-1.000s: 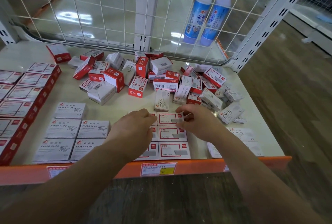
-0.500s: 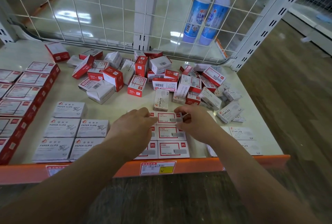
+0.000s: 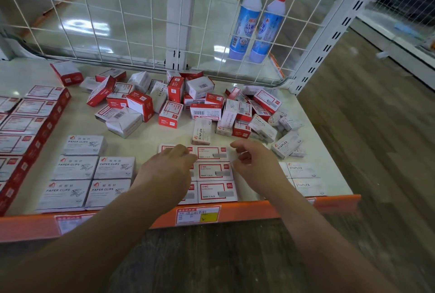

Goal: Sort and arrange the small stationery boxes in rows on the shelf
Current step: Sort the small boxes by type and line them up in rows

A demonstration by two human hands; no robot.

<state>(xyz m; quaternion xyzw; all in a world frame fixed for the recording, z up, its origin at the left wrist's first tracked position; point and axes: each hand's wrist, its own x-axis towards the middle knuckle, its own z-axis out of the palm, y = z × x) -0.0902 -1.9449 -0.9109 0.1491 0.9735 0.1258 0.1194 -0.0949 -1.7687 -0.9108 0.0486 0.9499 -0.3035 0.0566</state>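
On the cream shelf (image 3: 150,137), red-and-white staple boxes lie flat in two short columns near the front edge. My left hand (image 3: 168,170) rests over the left column, fingertips touching the top box (image 3: 211,153) of the right column. My right hand (image 3: 254,163) hovers just right of that box with curled fingers holding nothing. A white STAPLES box (image 3: 202,132) lies just behind. A loose heap of mixed boxes (image 3: 204,106) covers the shelf's back. White PAPER CLIPS boxes (image 3: 77,167) form rows at front left.
Larger red boxes (image 3: 26,123) line the left side. Two white STAPLES boxes (image 3: 303,176) lie flat at front right. A wire mesh panel (image 3: 131,17) closes the back, with two blue bottles (image 3: 256,24) behind it. The orange shelf lip (image 3: 259,210) carries a price label.
My right hand has let go of the top staple box and drawn slightly to the right. The left hand stays put over the left column.
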